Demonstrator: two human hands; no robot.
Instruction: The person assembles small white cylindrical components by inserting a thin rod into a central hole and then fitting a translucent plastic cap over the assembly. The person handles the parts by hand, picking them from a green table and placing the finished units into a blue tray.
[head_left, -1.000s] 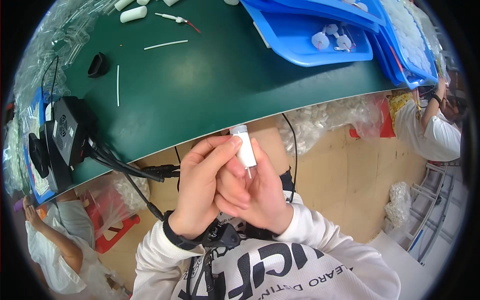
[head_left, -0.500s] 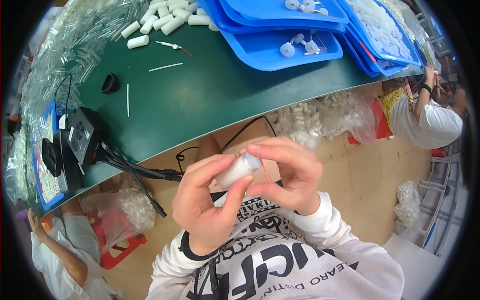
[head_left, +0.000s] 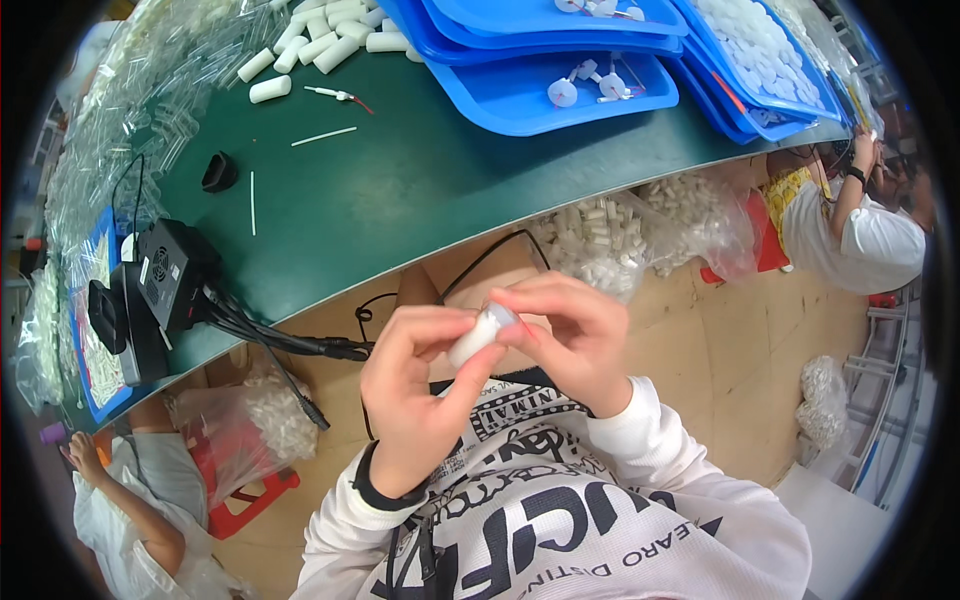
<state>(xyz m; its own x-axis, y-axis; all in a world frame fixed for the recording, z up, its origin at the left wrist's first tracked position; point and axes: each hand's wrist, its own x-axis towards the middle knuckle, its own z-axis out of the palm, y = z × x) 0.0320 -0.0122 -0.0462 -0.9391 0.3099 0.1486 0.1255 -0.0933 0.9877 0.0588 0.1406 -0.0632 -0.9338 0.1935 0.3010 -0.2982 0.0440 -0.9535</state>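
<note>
A small white plastic cylinder [head_left: 477, 338] lies tilted between both hands, held above my lap in front of the green table [head_left: 400, 190]. My left hand [head_left: 415, 395] grips its lower end with thumb and fingers. My right hand [head_left: 570, 340] pinches its upper end, where a thin red strand shows at the fingertips. Both hands are below the table's near edge.
Stacked blue trays [head_left: 560, 60] with small white parts sit at the table's far right. White cylinders [head_left: 300, 50] and thin sticks lie at the far left. A black box with cables [head_left: 165, 285] sits at the left edge. Bags of white parts [head_left: 640, 225] hang under the table; other people sit left and right.
The cylinder has gone from upright to tilted and lower in my hands. My right hand has shifted onto its upper end, and the view has moved toward the trays.
</note>
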